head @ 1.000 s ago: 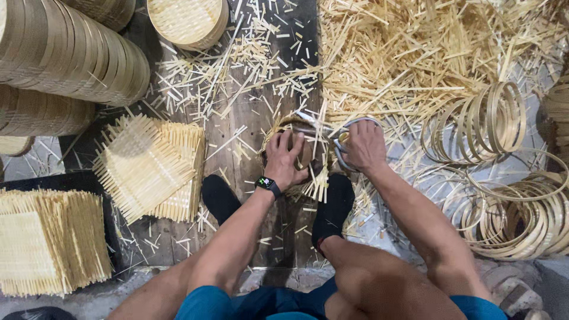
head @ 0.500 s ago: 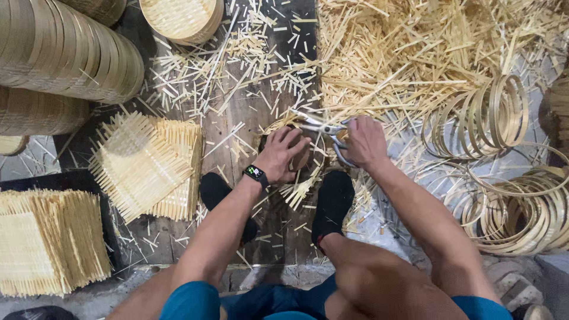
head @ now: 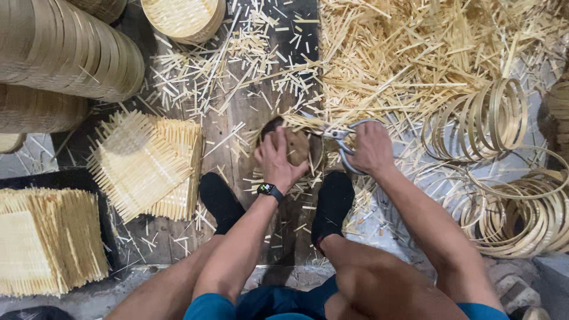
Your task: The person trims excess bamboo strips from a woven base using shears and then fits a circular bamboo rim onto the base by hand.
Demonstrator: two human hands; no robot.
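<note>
My left hand (head: 277, 160), with a black watch on the wrist, presses down on a round brown disc (head: 298, 147) that has a woven bamboo mat under it, with strip ends poking out around the edge. My right hand (head: 371, 148) grips large metal shears (head: 344, 137), whose blades point left at the disc's upper right edge. Both my feet in black socks (head: 332, 201) rest on the wooden board just below the disc.
Square woven bamboo mats (head: 148, 166) lie to the left, with a thick stack (head: 47, 243) at the lower left. Stacked round bamboo trays (head: 65, 53) fill the upper left. Loose bamboo strips (head: 427, 53) pile up top right, and bamboo hoops (head: 498, 154) lie on the right.
My left hand has turned and shifted on the disc. The right hand has brought the shears up to the disc's upper right edge, and the camera has drawn nearer.
</note>
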